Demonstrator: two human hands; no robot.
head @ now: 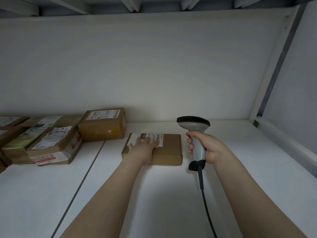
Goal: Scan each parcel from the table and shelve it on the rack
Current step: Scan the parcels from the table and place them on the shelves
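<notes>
The rack shelf [240,160] is bearing everything beneath both hands. Shelved parcels [103,126] are lying left of the left hand [142,149], which is pressing flat, fingers straight, on the flat parcel [171,146]. The parcel is probably being seated, so push squarely, label upward. Just right of it, the right hand [208,146] is gripping the scanner [193,124], with its cable [204,191] trailing clear.

Shelf board [42,194] free in front of flat parcel [169,148] & far R, up to rack post [270,79]. Just R of parcel, scanner [195,126] in R hand [204,145] fills the gap. L side blocked: tall box [103,129] near parcel's back-L corner, more parcels [53,145] packed beyond it. Wall [154,66] close behind.
</notes>
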